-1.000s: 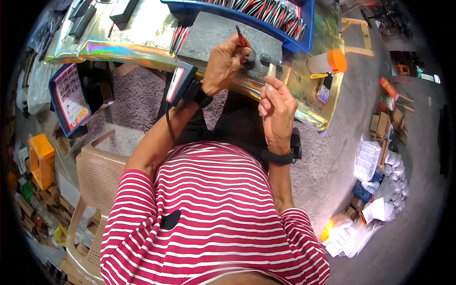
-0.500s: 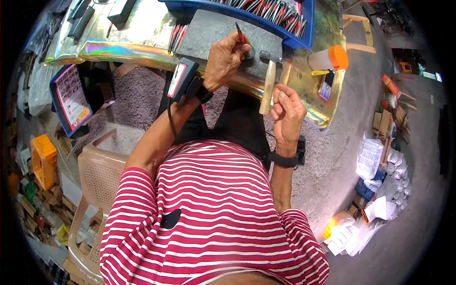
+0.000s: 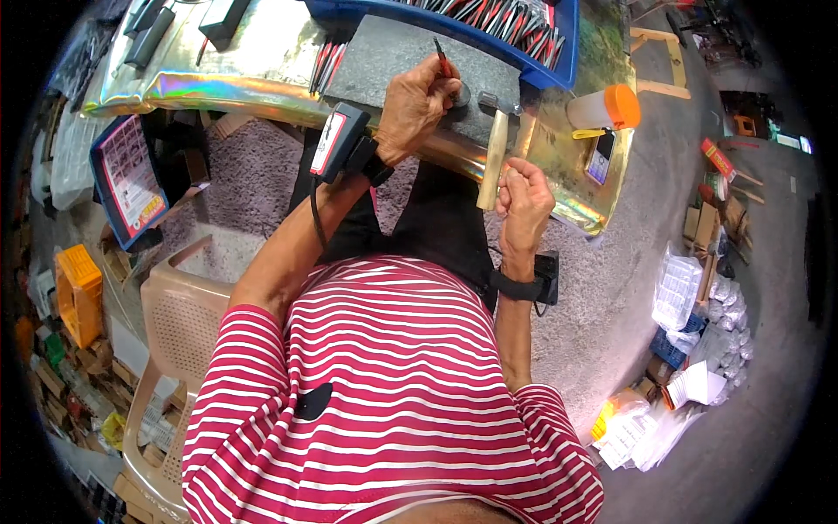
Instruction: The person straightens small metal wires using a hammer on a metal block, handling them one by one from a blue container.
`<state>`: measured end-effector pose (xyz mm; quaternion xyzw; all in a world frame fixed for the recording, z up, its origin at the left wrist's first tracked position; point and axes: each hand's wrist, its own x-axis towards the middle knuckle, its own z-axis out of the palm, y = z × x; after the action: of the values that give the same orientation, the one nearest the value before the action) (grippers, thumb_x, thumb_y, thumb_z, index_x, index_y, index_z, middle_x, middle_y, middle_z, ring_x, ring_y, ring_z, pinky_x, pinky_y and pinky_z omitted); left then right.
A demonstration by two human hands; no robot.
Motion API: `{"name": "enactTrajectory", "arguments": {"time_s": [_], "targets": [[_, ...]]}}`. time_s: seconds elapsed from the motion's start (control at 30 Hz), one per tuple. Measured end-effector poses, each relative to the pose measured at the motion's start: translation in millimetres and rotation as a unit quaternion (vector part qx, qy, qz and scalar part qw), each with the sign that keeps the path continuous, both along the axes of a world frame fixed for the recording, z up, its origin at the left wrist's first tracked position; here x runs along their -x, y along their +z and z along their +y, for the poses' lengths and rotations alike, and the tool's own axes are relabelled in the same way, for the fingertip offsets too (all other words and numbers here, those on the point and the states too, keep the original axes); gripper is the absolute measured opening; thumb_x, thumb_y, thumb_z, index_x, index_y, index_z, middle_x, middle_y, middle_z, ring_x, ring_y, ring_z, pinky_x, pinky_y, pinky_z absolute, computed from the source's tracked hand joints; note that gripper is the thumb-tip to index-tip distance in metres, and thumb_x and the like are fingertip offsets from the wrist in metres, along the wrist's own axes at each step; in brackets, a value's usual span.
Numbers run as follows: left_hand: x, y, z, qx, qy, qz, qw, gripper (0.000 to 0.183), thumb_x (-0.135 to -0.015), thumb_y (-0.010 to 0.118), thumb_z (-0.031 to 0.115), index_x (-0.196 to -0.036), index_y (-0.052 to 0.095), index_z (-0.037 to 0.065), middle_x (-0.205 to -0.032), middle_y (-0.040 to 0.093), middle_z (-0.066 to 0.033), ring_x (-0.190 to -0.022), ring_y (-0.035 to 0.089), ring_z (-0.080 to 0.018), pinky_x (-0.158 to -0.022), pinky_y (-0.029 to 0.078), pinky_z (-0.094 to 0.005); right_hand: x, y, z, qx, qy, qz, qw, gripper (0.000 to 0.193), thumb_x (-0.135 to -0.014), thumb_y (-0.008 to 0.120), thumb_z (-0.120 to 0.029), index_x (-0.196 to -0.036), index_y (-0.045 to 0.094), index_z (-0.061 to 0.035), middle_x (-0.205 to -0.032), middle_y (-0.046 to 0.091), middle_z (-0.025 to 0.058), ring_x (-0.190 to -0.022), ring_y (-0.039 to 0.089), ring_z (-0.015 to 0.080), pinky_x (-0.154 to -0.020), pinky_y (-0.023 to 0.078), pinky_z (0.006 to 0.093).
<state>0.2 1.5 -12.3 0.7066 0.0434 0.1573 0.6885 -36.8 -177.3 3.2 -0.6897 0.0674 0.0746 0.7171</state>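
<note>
My left hand (image 3: pixel 412 109) is closed over a grey stone slab (image 3: pixel 384 57), pinching a slim red-and-black pointed piece (image 3: pixel 443 59) that stands up from the fingertips. Beside those fingers lies a dark rounded thing (image 3: pixel 461 94), partly hidden. A hammer lies at the slab's near right corner; its pale wooden handle (image 3: pixel 494 162) juts over the table edge toward me. My right hand (image 3: pixel 525 196) is off the table edge, right beside the handle's end, fingers curled and pinched together. Whether it touches the handle or holds something small cannot be made out.
Behind the slab a blue tray (image 3: pixel 572 52) holds many slim red-and-black pieces; several more (image 3: pixel 326 68) lie left of the slab. An orange-lidded container (image 3: pixel 607 106) and a phone (image 3: pixel 601 157) are on the right. A plastic chair (image 3: pixel 188 310) stands at my left.
My right hand has shifted slightly left, its fingers curling in more tightly. My left hand, with the red-and-black piece, has barely moved. The hammer lies as before.
</note>
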Motion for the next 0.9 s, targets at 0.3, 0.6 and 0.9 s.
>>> {"name": "enactTrajectory", "arguments": {"time_s": [0.3, 0.6, 0.9], "targets": [[-0.7, 4.3, 2.1, -0.054, -0.018, -0.024, 0.998, 0.004, -0.080, 0.050, 0.002, -0.082, 0.051, 0.004, -0.064, 0.050, 0.0005, -0.058, 0.047, -0.0069, -0.051, 0.040, -0.0204, -9.0, -21.9, -7.0, 0.233, 0.040, -0.127, 0.963, 0.021, -0.082, 0.051, -0.017, -0.081, 0.054, 0.0036, -0.065, 0.050, 0.0029, -0.058, 0.044, 0.0076, -0.051, 0.036, 0.0211], [-4.9, 2.6, 3.7, -0.246, -0.027, -0.111, 0.962, 0.016, -0.068, 0.054, -0.001, -0.080, 0.045, 0.007, -0.064, 0.053, -0.0131, -0.061, 0.054, -0.0308, -0.051, 0.041, -0.0354, -7.5, -7.9, 11.5, -0.051, 0.089, 0.117, 0.988, 0.025, -0.084, 0.049, -0.022, -0.081, 0.053, 0.0027, -0.061, 0.049, 0.0047, -0.048, 0.042, 0.0089, -0.043, 0.037, 0.0216], [-5.7, 4.9, 7.3, -0.270, -0.045, -0.139, 0.952, 0.021, -0.064, 0.051, -0.007, -0.079, 0.043, 0.005, -0.062, 0.050, -0.0106, -0.052, 0.049, -0.0253, -0.049, 0.040, -0.0296, -12.2, 41.4, -3.5, 0.118, 0.134, 0.020, 0.984, 0.023, -0.084, 0.049, -0.022, -0.079, 0.051, 0.0002, -0.055, 0.045, 0.0006, -0.045, 0.038, 0.0034, -0.035, 0.029, 0.0183]]}}
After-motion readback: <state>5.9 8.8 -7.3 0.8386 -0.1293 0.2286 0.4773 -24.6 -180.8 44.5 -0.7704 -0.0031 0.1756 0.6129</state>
